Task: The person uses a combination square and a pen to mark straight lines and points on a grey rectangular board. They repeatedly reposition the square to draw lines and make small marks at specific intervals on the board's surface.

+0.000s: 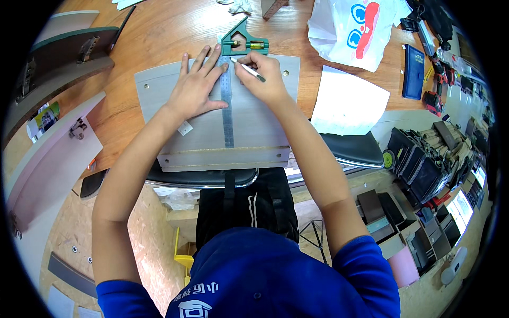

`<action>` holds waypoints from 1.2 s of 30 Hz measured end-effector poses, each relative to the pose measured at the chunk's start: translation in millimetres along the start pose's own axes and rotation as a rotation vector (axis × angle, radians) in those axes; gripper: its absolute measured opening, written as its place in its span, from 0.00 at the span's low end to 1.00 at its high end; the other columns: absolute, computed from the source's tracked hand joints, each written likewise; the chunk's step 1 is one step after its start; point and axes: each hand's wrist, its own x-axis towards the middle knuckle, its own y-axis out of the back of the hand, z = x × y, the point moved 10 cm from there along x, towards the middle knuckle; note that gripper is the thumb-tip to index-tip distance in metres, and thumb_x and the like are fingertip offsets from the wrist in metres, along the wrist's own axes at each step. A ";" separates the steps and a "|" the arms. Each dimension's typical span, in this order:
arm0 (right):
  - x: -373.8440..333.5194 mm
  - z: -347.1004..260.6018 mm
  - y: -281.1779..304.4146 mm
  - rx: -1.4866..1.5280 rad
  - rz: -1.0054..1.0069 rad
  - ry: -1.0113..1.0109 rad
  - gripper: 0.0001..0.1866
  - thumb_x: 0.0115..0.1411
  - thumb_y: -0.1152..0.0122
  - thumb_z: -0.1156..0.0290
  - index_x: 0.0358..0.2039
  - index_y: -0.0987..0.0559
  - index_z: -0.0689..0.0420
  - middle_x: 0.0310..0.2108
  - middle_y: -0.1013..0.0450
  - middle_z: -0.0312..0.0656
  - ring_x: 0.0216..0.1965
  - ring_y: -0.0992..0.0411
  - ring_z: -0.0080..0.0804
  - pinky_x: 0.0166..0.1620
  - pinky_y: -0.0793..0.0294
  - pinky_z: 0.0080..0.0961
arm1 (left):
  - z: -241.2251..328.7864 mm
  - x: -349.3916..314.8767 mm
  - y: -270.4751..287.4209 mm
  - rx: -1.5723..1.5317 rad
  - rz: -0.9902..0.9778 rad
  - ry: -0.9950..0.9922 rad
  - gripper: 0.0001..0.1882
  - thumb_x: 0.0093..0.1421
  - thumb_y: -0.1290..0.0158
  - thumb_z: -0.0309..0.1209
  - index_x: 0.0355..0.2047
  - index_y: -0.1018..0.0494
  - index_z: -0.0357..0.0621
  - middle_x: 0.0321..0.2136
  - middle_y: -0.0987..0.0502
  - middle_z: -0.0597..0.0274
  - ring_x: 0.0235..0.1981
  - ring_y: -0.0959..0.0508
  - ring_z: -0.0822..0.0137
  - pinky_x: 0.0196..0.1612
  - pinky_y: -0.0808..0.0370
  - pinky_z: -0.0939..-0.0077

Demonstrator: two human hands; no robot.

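Note:
A grey board [260,124] lies on the wooden table in front of me, with round holes near its corners. Across it runs the steel rule [228,124] of a combination square, whose green head [228,45] sits at the board's far edge. My left hand [195,87] is spread flat on the board, its thumb and fingertips at the rule's left side. In my right hand [265,79] a white pen [248,69] is pinched, its tip close to the rule's right edge near the head. A small white tag [185,127] rests by my left wrist.
White paper [350,100] and a printed plastic bag [339,29] lie to the right, with a dark blue booklet [413,72] beyond. Curved panels with hinges [79,130] stand at the left. A black chair [352,150] is tucked at the table's near edge.

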 end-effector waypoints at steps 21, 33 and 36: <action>-80.1 18.4 -16.2 -0.143 0.001 -0.087 0.07 0.63 0.33 0.75 0.31 0.19 0.66 0.22 0.21 0.36 0.24 0.27 0.14 0.28 0.28 0.19 | -2.3 -3.1 -1.1 0.002 0.001 0.013 0.52 0.47 0.28 0.59 0.68 0.31 0.49 0.79 0.51 0.50 0.79 0.51 0.45 0.75 0.55 0.27; -7.1 6.1 -2.8 -0.053 0.216 -0.076 0.08 0.57 0.30 0.73 0.29 0.19 0.66 0.23 0.20 0.51 0.24 0.18 0.37 0.31 0.21 0.31 | -1.6 1.0 -0.1 0.001 -0.010 0.005 0.50 0.46 0.28 0.58 0.66 0.30 0.48 0.79 0.52 0.50 0.79 0.51 0.45 0.75 0.55 0.28; -51.1 15.7 -11.4 -0.127 0.148 -0.100 0.08 0.57 0.30 0.73 0.29 0.19 0.66 0.23 0.20 0.51 0.24 0.18 0.37 0.31 0.21 0.31 | -2.2 -2.0 -1.9 -0.011 0.007 0.002 0.50 0.46 0.28 0.58 0.65 0.30 0.47 0.79 0.52 0.50 0.79 0.51 0.46 0.75 0.56 0.28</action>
